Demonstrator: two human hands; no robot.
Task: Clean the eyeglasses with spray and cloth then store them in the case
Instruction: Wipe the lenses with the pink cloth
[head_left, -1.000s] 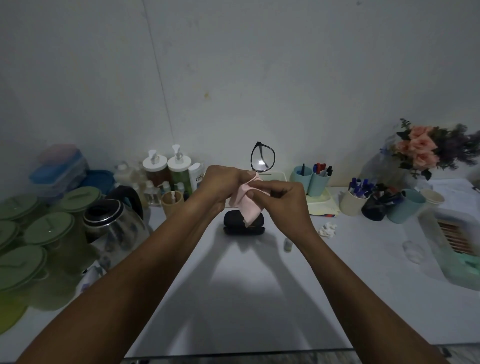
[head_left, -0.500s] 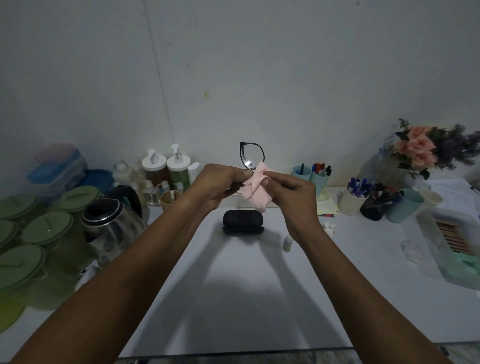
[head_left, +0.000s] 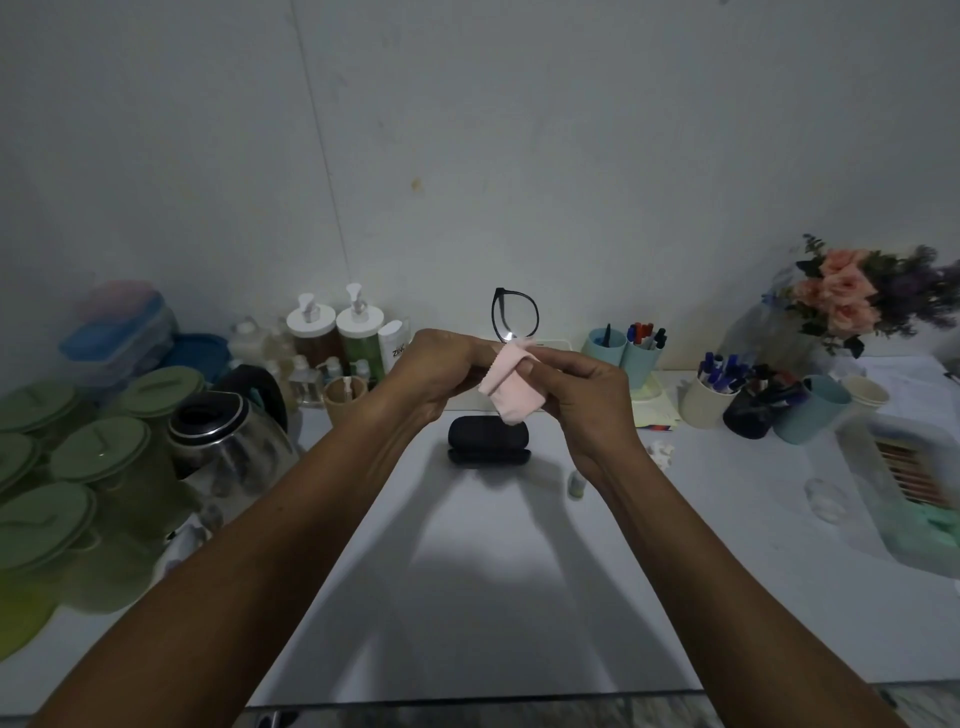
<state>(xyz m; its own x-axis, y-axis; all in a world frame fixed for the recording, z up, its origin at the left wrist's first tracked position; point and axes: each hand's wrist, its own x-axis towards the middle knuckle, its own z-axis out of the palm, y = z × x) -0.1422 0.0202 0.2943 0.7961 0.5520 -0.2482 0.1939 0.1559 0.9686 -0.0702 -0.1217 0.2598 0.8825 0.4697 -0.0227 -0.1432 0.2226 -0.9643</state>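
Black-framed eyeglasses (head_left: 514, 318) stand on end above my hands, one lens sticking up, the other hidden in the pink cloth (head_left: 511, 387). My left hand (head_left: 436, 371) grips the glasses from the left. My right hand (head_left: 584, 392) pinches the cloth around the lower lens. The black case (head_left: 488, 440) lies shut on the white table below my hands. A small spray bottle (head_left: 575, 483) stands to the right of the case, by my right wrist.
A steel kettle (head_left: 223, 436) and green lidded jugs (head_left: 93, 467) crowd the left. Pump bottles (head_left: 337, 332) line the back wall. Pen cups (head_left: 623, 351) (head_left: 711, 387), mugs, flowers (head_left: 852, 296) and a clear box (head_left: 914, 467) fill the right side. A crumpled tissue (head_left: 661, 451) lies near the case.
Both hands rose slightly with the glasses and cloth, uncovering the case. The upright lens shifted left, and the cloth was rubbed and regripped around the lower lens.
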